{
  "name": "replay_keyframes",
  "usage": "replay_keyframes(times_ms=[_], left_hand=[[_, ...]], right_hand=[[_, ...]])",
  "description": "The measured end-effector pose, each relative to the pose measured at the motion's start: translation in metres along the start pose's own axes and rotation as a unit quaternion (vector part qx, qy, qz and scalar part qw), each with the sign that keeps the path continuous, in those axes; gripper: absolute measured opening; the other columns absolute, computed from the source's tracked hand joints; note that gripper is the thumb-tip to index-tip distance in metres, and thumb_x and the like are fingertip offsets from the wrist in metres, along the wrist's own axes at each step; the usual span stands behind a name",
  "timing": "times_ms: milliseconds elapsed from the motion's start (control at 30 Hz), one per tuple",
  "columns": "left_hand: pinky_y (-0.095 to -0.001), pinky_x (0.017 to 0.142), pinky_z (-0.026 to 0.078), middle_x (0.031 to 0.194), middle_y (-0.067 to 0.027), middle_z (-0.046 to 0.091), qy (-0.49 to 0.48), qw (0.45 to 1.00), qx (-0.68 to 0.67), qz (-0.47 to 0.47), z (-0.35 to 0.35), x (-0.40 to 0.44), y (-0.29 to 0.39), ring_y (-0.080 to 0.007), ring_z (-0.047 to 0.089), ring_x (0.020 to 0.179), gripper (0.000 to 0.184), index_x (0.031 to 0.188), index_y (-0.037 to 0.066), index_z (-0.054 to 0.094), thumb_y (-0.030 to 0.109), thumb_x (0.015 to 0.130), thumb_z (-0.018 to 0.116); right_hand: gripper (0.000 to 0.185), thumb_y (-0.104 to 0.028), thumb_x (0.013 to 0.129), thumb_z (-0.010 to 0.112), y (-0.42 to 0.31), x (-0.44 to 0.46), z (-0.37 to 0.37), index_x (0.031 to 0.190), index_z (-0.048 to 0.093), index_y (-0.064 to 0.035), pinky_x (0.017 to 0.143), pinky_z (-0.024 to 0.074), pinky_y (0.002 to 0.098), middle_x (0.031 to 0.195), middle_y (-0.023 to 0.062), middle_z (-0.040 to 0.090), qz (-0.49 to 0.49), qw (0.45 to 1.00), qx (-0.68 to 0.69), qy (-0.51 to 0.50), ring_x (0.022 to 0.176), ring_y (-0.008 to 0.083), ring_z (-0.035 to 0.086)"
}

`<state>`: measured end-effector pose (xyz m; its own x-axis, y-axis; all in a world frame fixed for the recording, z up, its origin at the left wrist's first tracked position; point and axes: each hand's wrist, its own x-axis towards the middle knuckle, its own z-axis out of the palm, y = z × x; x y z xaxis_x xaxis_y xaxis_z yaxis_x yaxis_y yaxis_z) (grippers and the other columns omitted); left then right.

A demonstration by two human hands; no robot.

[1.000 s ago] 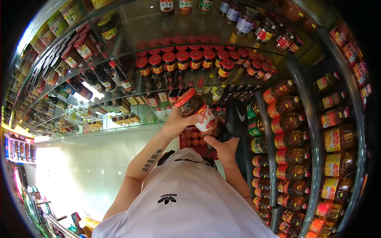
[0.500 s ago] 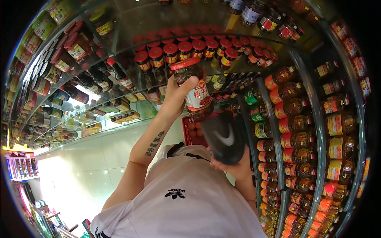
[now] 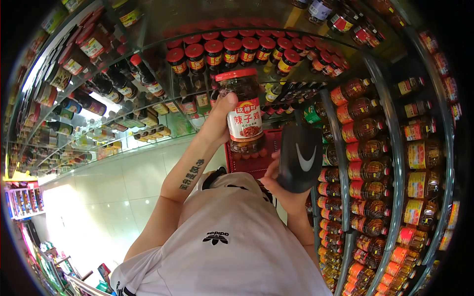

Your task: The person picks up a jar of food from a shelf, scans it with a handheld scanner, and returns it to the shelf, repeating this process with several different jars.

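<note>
My left hand is closed around a glass jar with a red lid and a red-and-white label printed with Chinese characters. The jar stands nearly upright, its label turned toward me. To the right and a little lower, my right hand is wrapped round the handle of a black barcode scanner with a silver curved mark. The scanner's head hides part of that hand. A gap separates the scanner from the jar. Beneath them is a red basket holding several round items.
A glass shelf with several red-lidded jars is just ahead. Bottles and jars fill the left shelves. On the right, racks with metal rails hold oil bottles. Pale floor tiles show at the lower left.
The jar has turned more upright, with its label facing me more squarely. The scanner has moved right, away from the jar, and more of the red basket shows.
</note>
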<state>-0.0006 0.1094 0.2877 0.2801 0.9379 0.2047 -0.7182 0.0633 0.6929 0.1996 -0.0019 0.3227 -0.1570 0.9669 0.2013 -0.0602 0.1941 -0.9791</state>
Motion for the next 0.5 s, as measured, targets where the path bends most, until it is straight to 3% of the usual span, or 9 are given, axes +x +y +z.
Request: replay_keyframes(times_ms=[167,233,267,333,467,500], left_hand=[[-0.0399,0.088,0.055,0.117,-0.0126,0.063,0.048,0.998,-0.023,0.044,0.022,-0.012,-0.002,-0.0223,0.064,0.104,0.077,0.134,0.001,0.047,0.05,0.081,0.076],[-0.0393,0.088,0.055,0.117,-0.0125,0.064,0.073,0.996,-0.021,0.054,0.032,-0.017,-0.002,-0.0219,0.064,0.104,0.075,0.134,0.0,0.047,0.047,0.082,0.076],[-0.0387,0.088,0.054,0.117,-0.0125,0.063,0.093,0.993,0.037,0.061,0.036,-0.019,-0.001,-0.0214,0.064,0.105,0.074,0.134,0.0,0.046,0.045,0.084,0.075],[-0.0369,0.089,0.052,0.121,-0.0124,0.062,0.148,0.976,0.141,0.071,0.05,-0.023,0.001,-0.0189,0.061,0.108,0.069,0.135,-0.001,0.045,0.041,0.088,0.072],[-0.0389,0.096,0.048,0.126,-0.0132,0.059,0.155,0.972,0.152,0.086,0.061,-0.023,0.005,-0.0205,0.058,0.115,0.069,0.138,0.0,0.041,0.039,0.09,0.07],[-0.04,0.099,0.045,0.13,-0.0137,0.056,0.126,0.986,0.072,0.081,0.06,-0.024,0.006,-0.0213,0.055,0.119,0.07,0.14,0.0,0.039,0.038,0.09,0.069]], right_hand=[[0.069,0.01,0.068,0.082,0.014,0.015,-0.003,0.128,0.049,0.0037,0.064,0.053,0.0245,0.116,0.0117,0.058,-0.084,0.988,-0.112,-0.071,0.088,0.0146,0.062],[0.074,0.007,0.067,0.084,0.01,0.023,0.008,0.131,0.046,0.0033,0.075,0.055,0.0275,0.123,0.0123,0.055,-0.178,0.951,-0.253,-0.028,0.101,0.0162,0.06],[0.074,0.007,0.067,0.084,0.014,0.026,0.008,0.131,0.046,0.0033,0.075,0.055,0.0275,0.123,0.0123,0.055,-0.179,0.95,-0.254,-0.034,0.101,0.0162,0.06],[0.075,0.005,0.069,0.084,0.026,0.031,0.007,0.132,0.045,0.0035,0.086,0.054,0.0311,0.124,0.0131,0.055,-0.137,0.987,-0.082,-0.018,0.108,0.018,0.059],[0.075,-0.001,0.071,0.085,0.025,0.038,0.001,0.133,0.044,0.0036,0.092,0.0517,0.0335,0.124,0.0121,0.055,-0.146,0.988,-0.025,-0.049,0.108,0.0176,0.059],[0.073,-0.003,0.07,0.085,0.022,0.039,-0.002,0.13,0.045,0.0032,0.094,0.049,0.0337,0.122,0.011,0.056,-0.103,0.993,0.032,-0.051,0.11,0.0182,0.057]])
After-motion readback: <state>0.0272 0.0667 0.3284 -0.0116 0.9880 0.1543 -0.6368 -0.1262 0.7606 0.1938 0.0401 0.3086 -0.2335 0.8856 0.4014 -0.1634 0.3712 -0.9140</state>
